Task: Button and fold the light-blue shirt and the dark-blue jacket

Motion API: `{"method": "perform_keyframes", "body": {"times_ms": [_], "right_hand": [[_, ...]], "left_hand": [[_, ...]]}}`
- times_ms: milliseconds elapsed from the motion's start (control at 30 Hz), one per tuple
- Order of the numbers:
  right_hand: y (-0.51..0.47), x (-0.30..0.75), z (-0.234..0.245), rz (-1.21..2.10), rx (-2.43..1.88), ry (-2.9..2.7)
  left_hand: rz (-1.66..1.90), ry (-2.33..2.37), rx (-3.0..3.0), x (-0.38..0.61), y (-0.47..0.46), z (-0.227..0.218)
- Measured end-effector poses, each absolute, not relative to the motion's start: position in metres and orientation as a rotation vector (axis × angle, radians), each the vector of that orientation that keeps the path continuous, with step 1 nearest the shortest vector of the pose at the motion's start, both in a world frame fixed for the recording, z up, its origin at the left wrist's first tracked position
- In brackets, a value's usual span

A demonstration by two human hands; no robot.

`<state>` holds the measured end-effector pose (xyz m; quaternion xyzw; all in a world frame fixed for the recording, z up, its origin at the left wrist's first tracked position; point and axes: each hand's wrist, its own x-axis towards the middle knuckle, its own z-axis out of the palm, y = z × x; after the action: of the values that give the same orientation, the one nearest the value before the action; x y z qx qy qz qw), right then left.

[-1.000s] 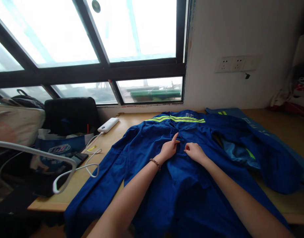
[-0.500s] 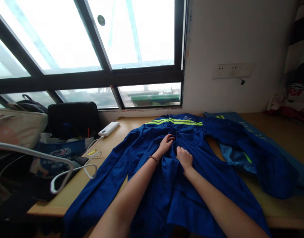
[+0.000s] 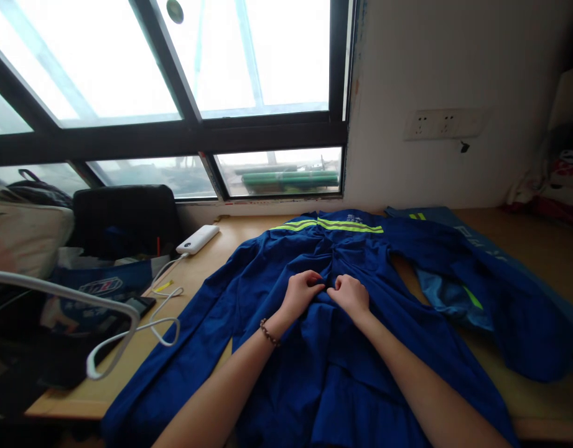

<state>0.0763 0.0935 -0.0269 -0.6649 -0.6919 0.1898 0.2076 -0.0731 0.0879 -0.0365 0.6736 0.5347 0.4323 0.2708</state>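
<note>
A dark blue work jacket with yellow-green reflective stripes lies spread on the wooden table, its collar end toward the wall. Both sleeves reach out to the sides. At the middle of its front, my left hand, with a beaded bracelet at the wrist, pinches the cloth along the front edge. My right hand is closed on the opposite edge, fingertips almost touching those of the left. The cloth puckers around the fingers. Whatever fastening lies between the fingertips is too small to make out.
A white power bank with a white cable lies left on the table. Lighter blue folded clothing lies partly under the right sleeve. Bags and a black chair back stand at the left. A window and wall sockets are behind.
Both hands have come closer together and now meet at the jacket's front. My left hand has moved slightly toward me and closed on the cloth. The view has shifted a little.
</note>
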Motion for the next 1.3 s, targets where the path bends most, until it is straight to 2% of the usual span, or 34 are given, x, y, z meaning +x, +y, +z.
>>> {"method": "perform_keyframes", "body": {"times_ms": [167, 200, 267, 367, 467, 567, 667, 767, 900, 1133, 1300], "right_hand": [[0.097, 0.083, -0.028, 1.187, -1.511, -1.396], [0.096, 0.082, -0.029, 1.229, -1.491, -1.356], [0.093, 0.081, -0.031, 1.040, -1.533, -1.455], [0.090, 0.076, -0.035, 0.531, -1.647, -1.722], [0.092, 0.076, -0.037, 0.464, -1.739, -1.863], [0.098, 0.082, -0.034, 0.842, -1.649, -1.681], [0.102, 0.090, -0.024, 1.423, -1.311, -1.141], [0.100, 0.096, -0.010, 1.713, -0.970, -0.756], [0.096, 0.098, 0.001, 1.840, -0.847, -0.695], [0.091, 0.097, 0.007, 1.882, -0.815, -0.764], [0.085, 0.097, 0.013, 1.990, -0.835, -0.976]], "left_hand": [[1.146, 1.584, 2.012, -0.074, 0.080, -0.023], [1.117, 1.595, 2.086, -0.073, 0.078, -0.020], [1.021, 1.603, 2.228, -0.071, 0.076, -0.019], [0.812, 1.593, 2.375, -0.069, 0.075, -0.021], [0.701, 1.575, 2.420, -0.068, 0.076, -0.026], [0.777, 1.554, 2.392, -0.068, 0.076, -0.027], [0.992, 1.500, 2.338, -0.066, 0.074, -0.021], [1.270, 1.443, 2.228, -0.061, 0.070, -0.013], [1.405, 1.293, 2.040, -0.058, 0.064, -0.003], [1.351, 1.239, 1.788, -0.060, 0.066, -0.004], [1.308, 1.253, 1.856, -0.060, 0.067, -0.006]]}}
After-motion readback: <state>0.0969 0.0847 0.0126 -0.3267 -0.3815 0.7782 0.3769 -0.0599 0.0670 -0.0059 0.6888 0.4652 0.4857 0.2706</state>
